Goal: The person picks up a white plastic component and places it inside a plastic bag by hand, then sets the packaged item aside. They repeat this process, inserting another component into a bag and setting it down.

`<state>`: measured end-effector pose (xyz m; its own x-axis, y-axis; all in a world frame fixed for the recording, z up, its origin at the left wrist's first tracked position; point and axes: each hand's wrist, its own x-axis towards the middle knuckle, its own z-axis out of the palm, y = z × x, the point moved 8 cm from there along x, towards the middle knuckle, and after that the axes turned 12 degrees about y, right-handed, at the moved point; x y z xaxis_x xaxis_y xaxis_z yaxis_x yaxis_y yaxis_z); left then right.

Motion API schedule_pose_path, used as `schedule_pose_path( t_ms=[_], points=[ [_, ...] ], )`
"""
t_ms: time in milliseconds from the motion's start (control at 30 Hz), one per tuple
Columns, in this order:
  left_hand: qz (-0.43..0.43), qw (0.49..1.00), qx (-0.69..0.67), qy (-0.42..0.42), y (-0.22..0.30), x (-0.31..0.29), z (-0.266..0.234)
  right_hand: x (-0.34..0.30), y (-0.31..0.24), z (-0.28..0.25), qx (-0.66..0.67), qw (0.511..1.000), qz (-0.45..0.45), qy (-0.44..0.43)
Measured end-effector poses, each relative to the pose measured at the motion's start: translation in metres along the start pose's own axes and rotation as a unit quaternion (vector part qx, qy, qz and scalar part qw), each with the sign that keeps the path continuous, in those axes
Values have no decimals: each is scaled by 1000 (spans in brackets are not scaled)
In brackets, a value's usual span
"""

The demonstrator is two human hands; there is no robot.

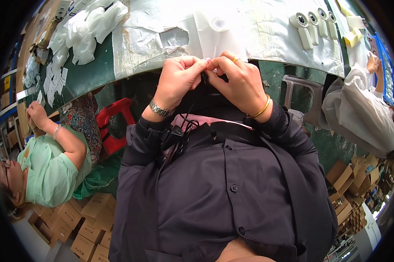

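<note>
My left hand (pixel 181 78) and my right hand (pixel 236 78) meet at the front edge of the table, closed, with thumbs and fingertips pinched together. Whatever sits between the fingertips is too small to make out. Just beyond them a frosted white plastic bag (pixel 214 41) lies on the covered tabletop, with a round pale shape showing in its upper part. My left wrist carries a metal watch, and my right wrist a gold bangle. A black device with a coiled cable (pixel 179 133) hangs by my left forearm.
White handheld fans (pixel 308 37) lie in a row at the far right. White plastic bags (pixel 83 32) are heaped at the far left, near paper slips (pixel 55 83). Co-workers sit on both sides, by a red chair (pixel 114 124) and a grey stool (pixel 304 94). Cardboard boxes (pixel 92 218) stand behind.
</note>
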<state>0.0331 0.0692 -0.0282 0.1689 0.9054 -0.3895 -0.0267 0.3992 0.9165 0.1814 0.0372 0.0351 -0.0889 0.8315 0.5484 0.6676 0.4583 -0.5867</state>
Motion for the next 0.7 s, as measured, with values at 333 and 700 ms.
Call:
schedule_pose_path(
  t_ms=[333,700],
  points=[
    [-4,999,3,39,-6,2,-12,0,2,-26,155,986,36,-51],
    [-54,998,-20,32,-7,-12,-32,-48,120,-137,531,764,352,101]
  ],
)
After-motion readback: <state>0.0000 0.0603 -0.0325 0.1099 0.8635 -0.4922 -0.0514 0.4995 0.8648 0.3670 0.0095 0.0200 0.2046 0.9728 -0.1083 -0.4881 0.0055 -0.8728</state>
